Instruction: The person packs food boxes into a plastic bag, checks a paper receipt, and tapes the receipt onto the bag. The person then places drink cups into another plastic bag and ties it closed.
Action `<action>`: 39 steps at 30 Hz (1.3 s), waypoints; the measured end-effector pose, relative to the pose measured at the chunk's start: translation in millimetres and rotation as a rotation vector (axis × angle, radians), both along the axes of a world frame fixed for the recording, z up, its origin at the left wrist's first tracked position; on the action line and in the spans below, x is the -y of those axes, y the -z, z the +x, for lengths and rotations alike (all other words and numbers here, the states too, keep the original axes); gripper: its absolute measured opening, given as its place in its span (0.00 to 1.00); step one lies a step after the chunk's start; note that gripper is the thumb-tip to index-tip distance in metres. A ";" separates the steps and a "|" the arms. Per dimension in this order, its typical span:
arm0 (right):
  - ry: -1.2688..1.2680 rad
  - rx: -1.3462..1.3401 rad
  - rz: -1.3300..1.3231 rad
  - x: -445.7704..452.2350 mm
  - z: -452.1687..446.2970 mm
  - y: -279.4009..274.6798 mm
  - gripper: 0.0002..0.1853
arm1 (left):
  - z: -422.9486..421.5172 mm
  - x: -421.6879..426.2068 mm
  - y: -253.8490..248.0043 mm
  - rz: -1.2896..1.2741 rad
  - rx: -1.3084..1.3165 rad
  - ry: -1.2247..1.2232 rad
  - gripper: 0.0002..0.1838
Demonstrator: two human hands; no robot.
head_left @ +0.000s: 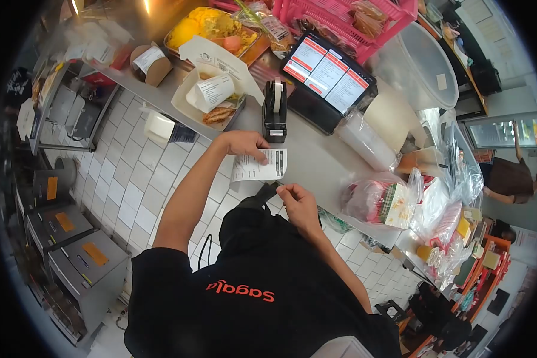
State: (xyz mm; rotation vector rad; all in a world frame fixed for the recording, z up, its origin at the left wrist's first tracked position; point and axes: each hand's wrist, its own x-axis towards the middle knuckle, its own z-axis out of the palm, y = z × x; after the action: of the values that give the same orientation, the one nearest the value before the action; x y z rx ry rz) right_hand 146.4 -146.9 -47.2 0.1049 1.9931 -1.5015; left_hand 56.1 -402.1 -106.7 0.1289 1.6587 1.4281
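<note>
L fingers (pixel 260 156): closed, rcpt (pixel 268 169) btwn tips | R fingers (pixel 287 194): curled, hold unclear

pink crate (pixel 367 50), pale tiled floor (pixel 132 194), grey cabinets (pixel 80 277), person (pixel 510 178) near fridge (pixel 501 132)

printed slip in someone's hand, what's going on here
A person at a counter is holding a printed slip in the left hand. The right hand is just below it, fingers bent close to something dark; whether it grips anything is hard to tell. On the counter, an open food box has another printed paper on top of its food. A tape dispenser and a lit tablet are nearby.
</note>
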 end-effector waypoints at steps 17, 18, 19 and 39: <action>-0.167 -0.046 0.145 -23.5 26.3 18.6 0.15 | 41.7 -42.9 -0.9 0.405 0.193 -0.716 0.21; -0.186 -0.041 0.129 -22.7 25.5 23.9 0.15 | 43.3 -49.6 3.4 0.384 0.211 -0.857 0.19; -0.201 -0.038 0.116 -22.5 23.2 29.1 0.16 | 43.3 -55.1 2.0 0.352 0.204 -0.903 0.17; -0.317 -0.157 0.335 -305.6 -2.3 -150.4 0.08 | 92.5 -289.3 -105.9 0.607 -0.115 -0.959 0.07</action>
State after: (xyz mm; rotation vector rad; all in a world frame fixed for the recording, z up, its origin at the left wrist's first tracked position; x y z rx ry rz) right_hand 144.1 158.7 103.1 -0.1885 2.2478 -0.9968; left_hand 148.7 -112.8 -0.8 -0.2970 1.3494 2.6642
